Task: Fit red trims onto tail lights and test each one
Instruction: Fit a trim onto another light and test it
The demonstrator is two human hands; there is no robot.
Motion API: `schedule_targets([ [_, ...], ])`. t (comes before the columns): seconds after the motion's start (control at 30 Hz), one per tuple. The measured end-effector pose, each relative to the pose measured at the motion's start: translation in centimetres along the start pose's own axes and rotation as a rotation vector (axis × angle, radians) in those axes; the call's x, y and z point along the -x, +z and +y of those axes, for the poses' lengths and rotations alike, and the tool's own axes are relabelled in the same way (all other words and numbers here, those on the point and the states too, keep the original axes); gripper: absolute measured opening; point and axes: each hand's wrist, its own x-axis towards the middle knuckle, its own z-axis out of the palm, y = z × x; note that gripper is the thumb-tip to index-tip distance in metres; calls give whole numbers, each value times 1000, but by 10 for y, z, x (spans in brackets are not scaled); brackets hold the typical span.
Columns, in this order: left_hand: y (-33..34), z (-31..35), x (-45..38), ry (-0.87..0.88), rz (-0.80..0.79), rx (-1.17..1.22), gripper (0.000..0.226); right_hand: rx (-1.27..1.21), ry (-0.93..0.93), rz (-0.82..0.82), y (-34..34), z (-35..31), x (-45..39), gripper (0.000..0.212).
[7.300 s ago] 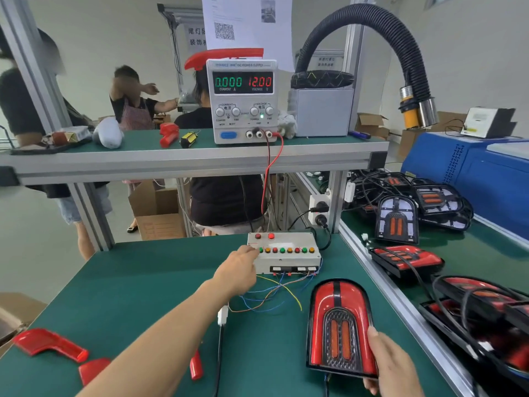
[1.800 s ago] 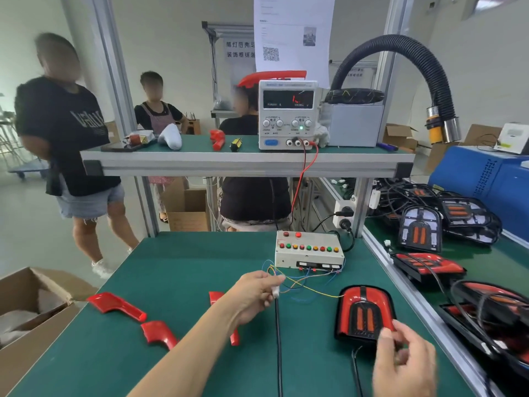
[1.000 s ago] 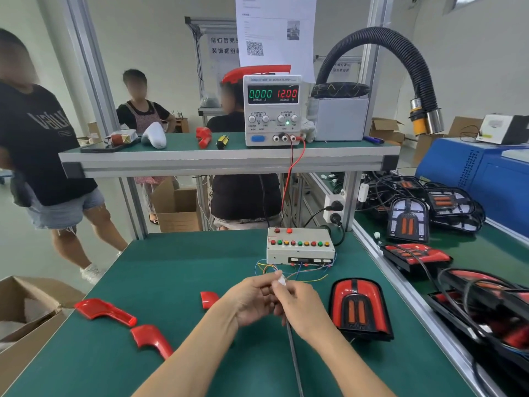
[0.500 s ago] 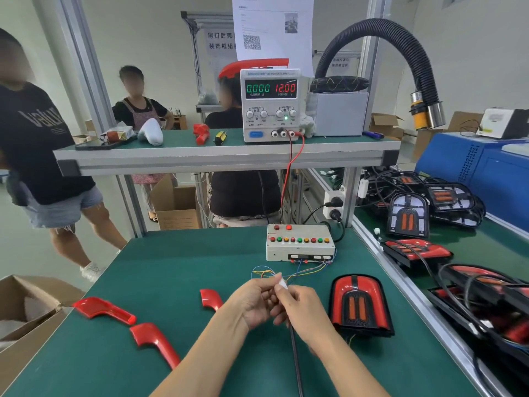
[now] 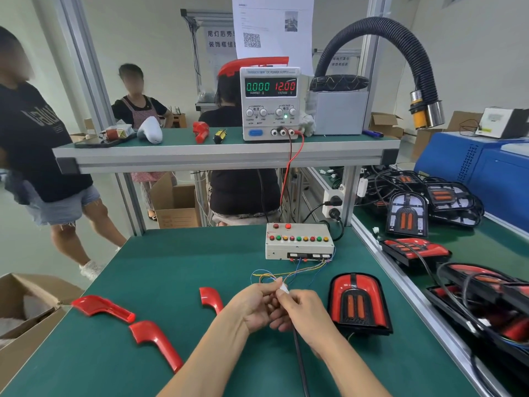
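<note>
**Connector in hand at the tester, three trims still loose**

Both hands meet over the middle of the green matted surface point(image 5: 160, 270). The left hand point(image 5: 252, 306) and the right hand point(image 5: 303, 313) have their fingers curled round a small white plug connector point(image 5: 283, 287), pinching it between them. Thin coloured wires run from it back to the beige test box with a row of coloured buttons point(image 5: 299, 245), and a black cable point(image 5: 299, 356) drops from the hands toward the near edge. Whether the two halves of the plug are being joined or parted cannot be told.

The black-framed tail light with red trim and two orange bars point(image 5: 359, 302) lies flat just right of the hands, toward the right edge of the surface. Its red trim looks already seated, so the fitting step for this unit seems done, and the work now appears to concern its electrical test. The grey bench power supply point(image 5: 270, 103) on the upper shelf reads zero current at twelve volts, and the light's bars are not obviously lit.

Count on the surface: one tail light, one test box, and three loose glossy red plastic trim pieces point(image 5: 101, 308), all left of the hands, two near the left edge and one close to the left wrist. These suggest more lights remain to be fitted. On the neighbouring bench at the right lies a tangled pile of further tail lights point(image 5: 406, 213); at least six show, but the wiring hides an exact count.
</note>
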Motion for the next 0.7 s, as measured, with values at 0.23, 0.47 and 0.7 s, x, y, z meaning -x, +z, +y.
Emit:
schedule_targets([
  [0.23, -3, -2, 3, 1, -12, -6, 21, -37, 30, 3, 2, 2, 1, 39],
  [0.47, -6, -2, 7, -7, -65, -13, 19, -46, 58, -14, 2, -2, 7, 38],
  [0.7, -10, 2, 8, -19, -99, 21, 19, -97, 69, -24, 6, -8, 12, 35],
])
